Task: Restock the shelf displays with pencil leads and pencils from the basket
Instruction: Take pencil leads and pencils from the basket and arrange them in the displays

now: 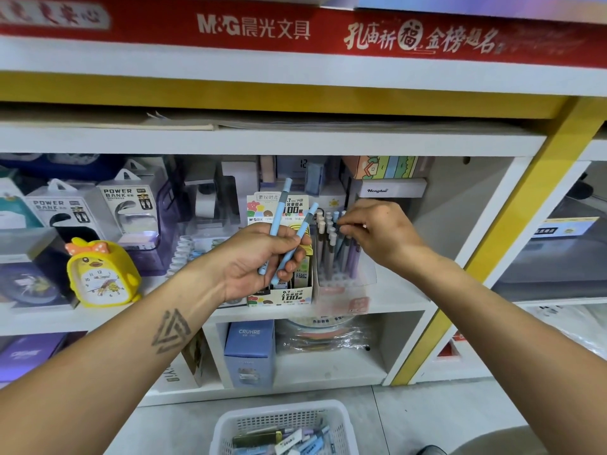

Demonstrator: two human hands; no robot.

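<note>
My left hand (262, 257) grips two light blue pencils (278, 221), their tips pointing up and to the right. It hovers in front of the pencil lead display box (289, 297) on the middle shelf. My right hand (377, 231) pinches the top of a pencil standing in the clear pencil display stand (341, 280), among several upright pencils (331, 244). On the floor below stands the white basket (230, 425), holding several more pencils and lead boxes (295, 438).
A yellow duck-shaped clock (101, 274) and boxed power banks (128, 205) stand left of the displays. White and coloured boxes (391, 188) sit behind the pencil stand. A blue box (249, 353) stands on the shelf below. A yellow post (492, 241) borders the shelf unit on the right.
</note>
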